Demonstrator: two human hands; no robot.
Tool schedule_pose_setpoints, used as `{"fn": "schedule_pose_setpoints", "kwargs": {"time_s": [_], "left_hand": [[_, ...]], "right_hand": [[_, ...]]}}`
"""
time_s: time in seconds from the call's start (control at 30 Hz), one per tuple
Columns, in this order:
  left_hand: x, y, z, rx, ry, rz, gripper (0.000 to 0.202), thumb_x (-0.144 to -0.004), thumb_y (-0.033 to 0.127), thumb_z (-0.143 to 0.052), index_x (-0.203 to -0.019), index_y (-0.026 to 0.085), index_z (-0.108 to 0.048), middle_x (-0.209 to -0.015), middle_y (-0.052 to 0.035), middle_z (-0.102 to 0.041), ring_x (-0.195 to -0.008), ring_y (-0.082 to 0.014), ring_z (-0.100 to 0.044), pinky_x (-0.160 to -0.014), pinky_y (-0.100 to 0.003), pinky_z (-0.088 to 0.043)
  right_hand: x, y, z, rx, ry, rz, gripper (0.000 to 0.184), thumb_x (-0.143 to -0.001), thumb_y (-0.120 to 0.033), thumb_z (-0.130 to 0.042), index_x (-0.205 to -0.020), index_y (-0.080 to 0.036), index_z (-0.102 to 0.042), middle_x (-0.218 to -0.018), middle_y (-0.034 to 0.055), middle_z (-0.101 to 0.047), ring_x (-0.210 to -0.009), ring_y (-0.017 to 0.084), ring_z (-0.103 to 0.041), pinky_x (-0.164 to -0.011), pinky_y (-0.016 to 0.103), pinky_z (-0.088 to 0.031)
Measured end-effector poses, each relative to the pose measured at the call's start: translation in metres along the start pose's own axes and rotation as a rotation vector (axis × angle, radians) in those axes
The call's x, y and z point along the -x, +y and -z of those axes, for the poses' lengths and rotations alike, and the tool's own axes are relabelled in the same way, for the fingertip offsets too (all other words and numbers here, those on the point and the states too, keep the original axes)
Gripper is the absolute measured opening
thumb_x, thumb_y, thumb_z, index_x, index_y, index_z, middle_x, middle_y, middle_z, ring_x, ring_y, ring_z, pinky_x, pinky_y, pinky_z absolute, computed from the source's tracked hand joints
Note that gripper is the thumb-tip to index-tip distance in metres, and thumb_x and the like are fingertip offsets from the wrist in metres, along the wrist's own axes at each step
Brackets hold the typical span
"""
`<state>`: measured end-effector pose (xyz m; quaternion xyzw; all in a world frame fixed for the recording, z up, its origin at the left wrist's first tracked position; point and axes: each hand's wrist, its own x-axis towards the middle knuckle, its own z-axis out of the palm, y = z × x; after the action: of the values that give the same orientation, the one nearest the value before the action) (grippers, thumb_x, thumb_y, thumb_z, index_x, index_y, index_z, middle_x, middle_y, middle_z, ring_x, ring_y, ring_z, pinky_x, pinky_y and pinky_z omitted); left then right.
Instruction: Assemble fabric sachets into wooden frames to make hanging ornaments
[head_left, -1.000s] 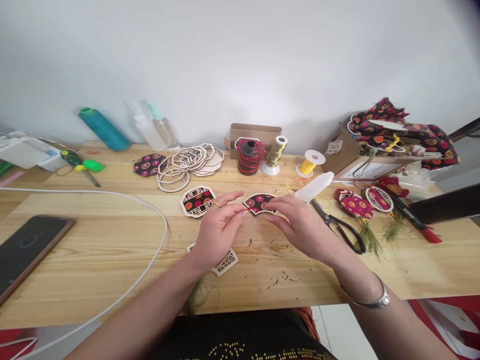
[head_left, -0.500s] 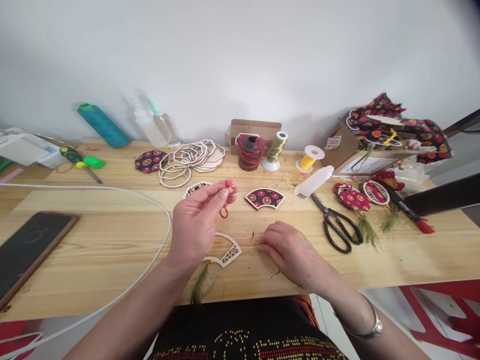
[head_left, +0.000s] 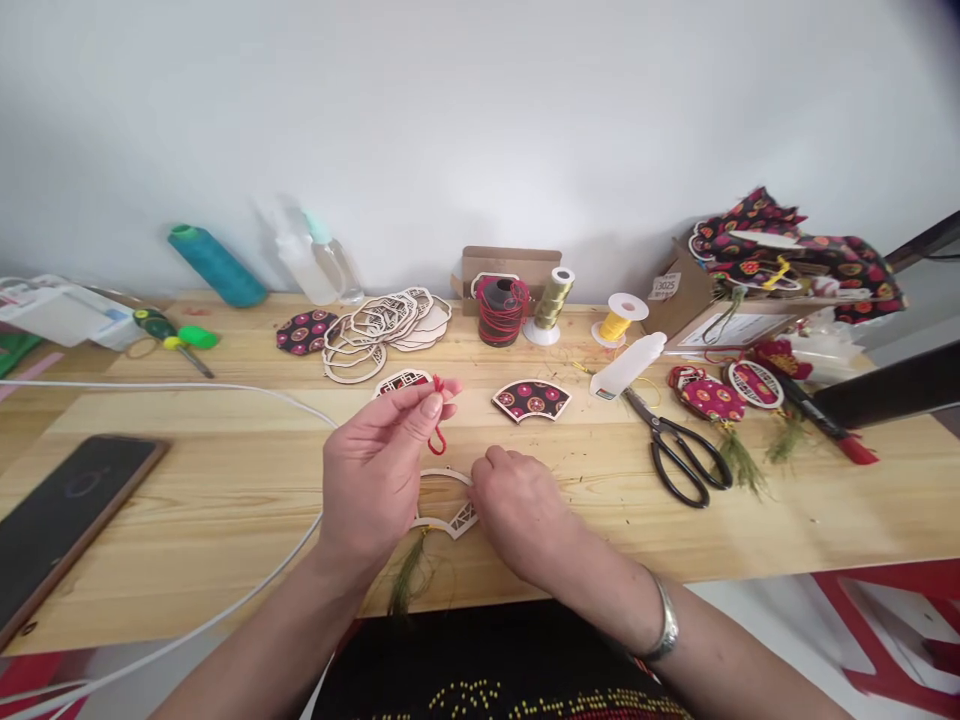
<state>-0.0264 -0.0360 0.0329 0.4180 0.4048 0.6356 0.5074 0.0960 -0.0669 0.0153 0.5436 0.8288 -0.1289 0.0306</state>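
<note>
Nearest you, a green tassel (head_left: 409, 582) hangs over the worktop (head_left: 225, 500) edge, trailing from the wooden fan frame (head_left: 452, 518), which lies flat just behind it. Your right hand (head_left: 517, 505), silver bangle (head_left: 664, 630) on the wrist, is curled knuckles-up with fingertips down on the frame's right end; whether it pinches the wood or only rests on it, you cannot tell. Your left hand (head_left: 375, 470) is raised just above and left of the frame, thumb and forefinger closed on a red cord loop (head_left: 436, 432) that dangles below the fingertips, clear of the wood. Phone (head_left: 64, 510) and white cable (head_left: 225, 600) lie at far left. Beyond the hands, a fabric-covered fan piece (head_left: 531, 399) lies flat by itself; black scissors (head_left: 679, 455) sit to its right, blades toward a white squeeze bottle (head_left: 628, 365). Farther back: a heap of wooden frames (head_left: 386, 320), a red cord spool (head_left: 499, 310), a gold spool (head_left: 553, 300), a yellow spool (head_left: 619, 322). A teal thread cone (head_left: 216, 265) lies by the wall.
</note>
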Motion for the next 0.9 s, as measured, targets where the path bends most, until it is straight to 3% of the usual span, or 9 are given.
{"fn": "schedule_pose_setpoints", "kwargs": {"time_s": [0.13, 0.37, 0.5, 0.63, 0.77, 0.9], "left_hand": [[-0.001, -0.003, -0.003, 0.014, 0.009, 0.02, 0.009, -0.077, 0.02, -0.072, -0.085, 0.022, -0.075, -0.09, -0.0034, -0.076, -0.089, -0.0183, -0.069, -0.078, -0.031, -0.056], [-0.003, -0.011, -0.005, 0.044, 0.019, 0.115, 0.01, -0.073, 0.021, -0.075, -0.082, 0.021, -0.075, -0.086, -0.0032, -0.076, -0.085, -0.0189, -0.069, -0.077, -0.033, -0.055], [-0.003, -0.012, -0.007, 0.021, 0.017, 0.195, 0.015, -0.072, 0.026, -0.077, -0.085, 0.019, -0.074, -0.088, -0.0049, -0.076, -0.086, -0.02, -0.07, -0.08, -0.038, -0.055], [-0.004, -0.015, -0.009, -0.007, -0.028, 0.273, 0.016, -0.071, 0.029, -0.077, -0.084, 0.019, -0.075, -0.091, -0.0062, -0.075, -0.087, -0.02, -0.068, -0.079, -0.037, -0.054], [-0.009, -0.019, -0.011, -0.036, -0.019, 0.313, 0.02, -0.068, 0.028, -0.079, -0.086, 0.019, -0.076, -0.105, -0.008, -0.073, -0.094, -0.0183, -0.064, -0.077, -0.031, -0.053], [-0.013, -0.022, -0.011, -0.034, -0.043, 0.442, 0.025, -0.063, 0.028, -0.081, -0.085, 0.017, -0.077, -0.115, -0.0116, -0.069, -0.073, -0.012, -0.061, -0.055, -0.023, -0.047]], "right_hand": [[0.008, 0.024, -0.001, 0.082, 0.014, -0.002, 0.017, -0.077, -0.002, -0.052, -0.084, -0.011, -0.064, -0.081, 0.0125, -0.066, -0.071, 0.02, -0.062, -0.059, 0.029, -0.043], [0.046, 0.12, 0.008, 0.214, 0.095, -0.115, 0.02, -0.085, -0.006, -0.048, -0.078, -0.014, -0.064, -0.077, 0.0085, -0.065, -0.072, 0.019, -0.062, -0.063, 0.029, -0.041], [0.058, 0.153, 0.015, 0.254, 0.107, -0.181, 0.022, -0.088, -0.01, -0.047, -0.077, -0.015, -0.065, -0.077, 0.009, -0.066, -0.072, 0.022, -0.063, -0.062, 0.031, -0.04], [0.057, 0.151, 0.016, 0.106, 0.216, -0.263, 0.025, -0.091, -0.017, -0.046, -0.077, -0.017, -0.067, -0.08, 0.0082, -0.068, -0.072, 0.02, -0.065, -0.063, 0.03, -0.044], [0.044, 0.132, 0.009, -0.181, 0.397, -0.224, 0.019, -0.089, -0.025, -0.053, -0.097, -0.016, -0.068, -0.097, 0.0099, -0.07, -0.086, 0.021, -0.066, -0.073, 0.033, -0.051], [0.021, 0.121, 0.002, -0.169, 0.463, -0.17, 0.043, -0.081, -0.027, -0.062, -0.122, -0.012, -0.058, -0.119, 0.0171, -0.063, -0.112, 0.03, -0.057, -0.094, 0.048, -0.047]]}}
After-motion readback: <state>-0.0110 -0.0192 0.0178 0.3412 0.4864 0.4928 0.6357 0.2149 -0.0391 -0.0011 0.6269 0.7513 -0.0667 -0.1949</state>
